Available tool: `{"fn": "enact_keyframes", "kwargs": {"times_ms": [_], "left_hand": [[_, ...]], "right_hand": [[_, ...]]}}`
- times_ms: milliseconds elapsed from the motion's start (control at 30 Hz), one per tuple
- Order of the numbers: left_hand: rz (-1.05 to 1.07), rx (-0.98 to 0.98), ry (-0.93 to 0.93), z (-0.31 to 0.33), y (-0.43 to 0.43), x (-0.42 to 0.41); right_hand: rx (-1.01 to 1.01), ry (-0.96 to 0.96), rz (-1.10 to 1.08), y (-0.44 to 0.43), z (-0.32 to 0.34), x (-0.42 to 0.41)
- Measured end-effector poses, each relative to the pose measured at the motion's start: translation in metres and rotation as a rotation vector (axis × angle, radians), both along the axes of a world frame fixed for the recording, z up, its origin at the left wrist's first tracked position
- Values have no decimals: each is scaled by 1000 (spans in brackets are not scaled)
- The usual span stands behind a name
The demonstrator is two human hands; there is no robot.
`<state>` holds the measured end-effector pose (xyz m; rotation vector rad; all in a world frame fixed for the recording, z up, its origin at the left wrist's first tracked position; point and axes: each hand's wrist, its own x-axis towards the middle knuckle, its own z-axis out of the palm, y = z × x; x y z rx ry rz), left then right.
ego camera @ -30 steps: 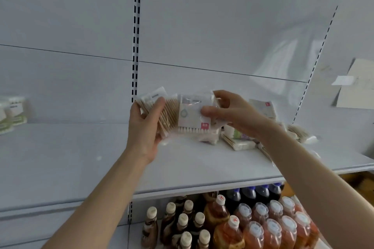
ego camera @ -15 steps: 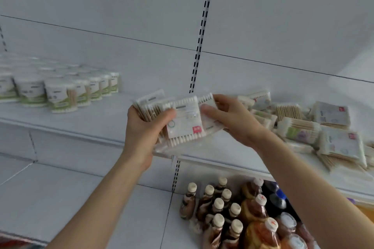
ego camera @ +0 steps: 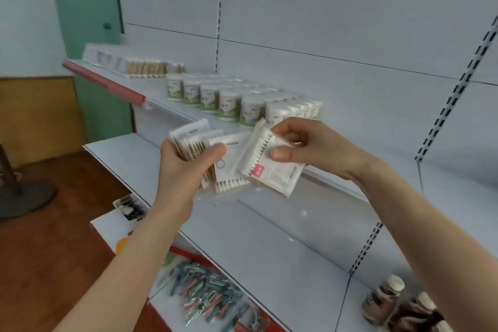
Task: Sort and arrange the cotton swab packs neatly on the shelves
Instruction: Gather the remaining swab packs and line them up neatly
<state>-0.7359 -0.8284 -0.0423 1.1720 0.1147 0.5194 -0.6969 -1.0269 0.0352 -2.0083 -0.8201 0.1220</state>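
Observation:
My left hand (ego camera: pixel 186 167) grips a fanned stack of flat cotton swab packs (ego camera: pixel 194 140), some with wooden sticks and one white pack with a circle mark (ego camera: pixel 225 170). My right hand (ego camera: pixel 304 147) pinches one more flat white pack with a red label (ego camera: pixel 272 170), tilted and overlapping the stack's right side. Both hands hover in front of the upper white shelf (ego camera: pixel 161 104). On that shelf stand rows of round cotton swab tubs with green labels (ego camera: pixel 229 101), and further left a row of boxed and wooden-stick packs (ego camera: pixel 140 67).
A lower white shelf (ego camera: pixel 269 237) stretches below my hands. Under it lie coloured clips in bags (ego camera: pixel 207 291) and brown bottles (ego camera: pixel 388 302) at bottom right. A green door (ego camera: pixel 89 8), a brown floor and a dark fan base (ego camera: pixel 24 197) are at left.
My view has swung left along the shelves, past the loose pile, to the tubs. My right hand has tilted its pack and drawn it partly off the stack.

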Motion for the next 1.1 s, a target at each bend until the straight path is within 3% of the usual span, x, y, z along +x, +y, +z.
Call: {"fn": "enact_keyframes", "kwargs": {"times_ms": [100,300,433,567,867,1100], "left_hand": [[54,38,9,-3,64,-5],[154,40,0,-6,206,-9],[238,71,6,-15,277,-5],[266,63,8,-24,332,12],[285,-22,16,-28,441,97],[201,38,-26,2,500,197]], "right_hand": [[-74,-138,31,79,-3,15],[-139,-111,42,231,-22,47],[-175,-162,244,310,-30,56],[-210,-168,297,367,-29,77],[295,156,13,456,-22,187],[436,-35,-218,494,18,293]]}}
